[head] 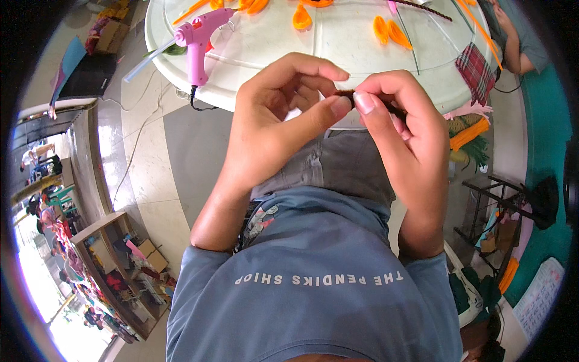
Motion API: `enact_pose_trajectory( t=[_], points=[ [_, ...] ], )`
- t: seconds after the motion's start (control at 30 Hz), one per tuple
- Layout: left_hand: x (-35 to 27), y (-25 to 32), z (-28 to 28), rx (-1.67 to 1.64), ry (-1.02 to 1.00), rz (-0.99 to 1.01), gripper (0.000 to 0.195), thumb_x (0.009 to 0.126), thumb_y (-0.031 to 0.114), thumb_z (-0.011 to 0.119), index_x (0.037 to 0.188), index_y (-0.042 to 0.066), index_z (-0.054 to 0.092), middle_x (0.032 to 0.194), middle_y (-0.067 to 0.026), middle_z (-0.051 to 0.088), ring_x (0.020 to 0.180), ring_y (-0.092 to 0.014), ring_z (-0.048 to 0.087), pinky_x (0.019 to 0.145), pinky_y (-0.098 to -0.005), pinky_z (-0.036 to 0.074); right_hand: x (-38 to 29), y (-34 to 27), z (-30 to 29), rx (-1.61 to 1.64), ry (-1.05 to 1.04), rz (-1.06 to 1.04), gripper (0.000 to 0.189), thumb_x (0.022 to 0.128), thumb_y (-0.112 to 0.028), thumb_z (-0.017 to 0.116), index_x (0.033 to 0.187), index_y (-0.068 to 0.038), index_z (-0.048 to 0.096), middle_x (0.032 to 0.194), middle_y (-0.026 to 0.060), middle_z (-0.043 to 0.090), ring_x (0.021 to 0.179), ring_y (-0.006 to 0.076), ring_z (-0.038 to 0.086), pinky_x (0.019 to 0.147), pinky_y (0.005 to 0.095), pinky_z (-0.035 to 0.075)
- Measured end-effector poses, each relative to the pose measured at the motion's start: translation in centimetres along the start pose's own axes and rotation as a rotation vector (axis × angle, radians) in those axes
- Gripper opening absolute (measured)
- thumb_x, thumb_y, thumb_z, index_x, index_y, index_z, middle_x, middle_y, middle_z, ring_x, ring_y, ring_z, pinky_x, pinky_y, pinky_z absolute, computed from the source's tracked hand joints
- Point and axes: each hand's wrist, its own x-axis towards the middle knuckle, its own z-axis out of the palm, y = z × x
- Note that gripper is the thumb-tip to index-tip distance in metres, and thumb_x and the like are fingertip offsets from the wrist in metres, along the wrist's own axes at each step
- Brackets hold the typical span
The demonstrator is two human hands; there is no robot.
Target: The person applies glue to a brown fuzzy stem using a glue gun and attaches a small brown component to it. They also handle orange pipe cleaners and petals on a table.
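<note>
My left hand and my right hand meet just off the near edge of a white round plastic table. Between their fingertips is a short dark brown fuzzy piece, apparently pipe cleaner. My right thumb and index finger pinch it, and more dark brown fuzz shows behind the right fingers. At its left end, my left thumb presses the piece against fingers that are partly hidden. The left index finger is raised apart from it.
A pink hot glue gun with a clear glue stick rests at the table's left. Orange petals and a brown twisted stem lie farther back. Plaid cloth hangs over the right edge. Another person's arm is at upper right.
</note>
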Motion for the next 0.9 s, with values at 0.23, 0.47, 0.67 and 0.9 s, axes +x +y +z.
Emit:
enact_pose_trajectory(
  t=[0.23, 0.47, 0.67, 0.9],
  points=[
    [0.3, 2.8, -1.5, 0.656, -0.196, 0.106, 0.019, 0.078, 0.006, 0.077, 0.096, 0.003, 0.072, 0.082, 0.0024, 0.068, 0.072, -0.003, 0.052, 0.063, -0.0207, 0.036, 0.4, -0.4, -1.4, -0.333, -0.148, -0.108, 0.008, 0.092, -0.002, 0.061, 0.097, 0.004, 0.060, 0.090, 0.0081, 0.063, 0.082, 0.0146, 0.060, 0.075, 0.0268, 0.048],
    [0.9, 3.5, -1.6, 0.679, -0.256, -0.009, 0.011, 0.082, 0.007, 0.073, 0.092, 0.003, 0.070, 0.076, 0.0034, 0.068, 0.070, -0.001, 0.051, 0.061, -0.0202, 0.035, 0.9, -1.0, -1.4, -0.407, -0.179, -0.160, 0.009, 0.090, -0.002, 0.064, 0.096, 0.003, 0.060, 0.088, 0.0106, 0.063, 0.082, 0.0189, 0.062, 0.075, 0.0283, 0.049],
    [1.0, 2.3, -2.0, 0.589, -0.279, -0.014, 0.010, 0.086, 0.005, 0.071, 0.093, 0.001, 0.065, 0.078, 0.0033, 0.064, 0.075, -0.002, 0.054, 0.064, -0.0192, 0.038, 0.8, -0.5, -1.0, -0.304, -0.138, -0.121, 0.009, 0.093, -0.005, 0.062, 0.096, 0.003, 0.060, 0.088, 0.0082, 0.064, 0.081, 0.0140, 0.060, 0.075, 0.0267, 0.048],
    [0.5, 0.3, -1.7, 0.252, -0.179, -0.008, 0.010, 0.092, 0.006, 0.067, 0.097, -0.002, 0.062, 0.089, -0.0016, 0.064, 0.083, -0.006, 0.057, 0.071, -0.0202, 0.044, 0.3, 0.0, -0.1, -0.175, -0.047, -0.044, 0.011, 0.096, -0.009, 0.062, 0.097, 0.002, 0.061, 0.090, 0.0036, 0.065, 0.081, 0.0074, 0.057, 0.076, 0.0232, 0.047]
  ],
)
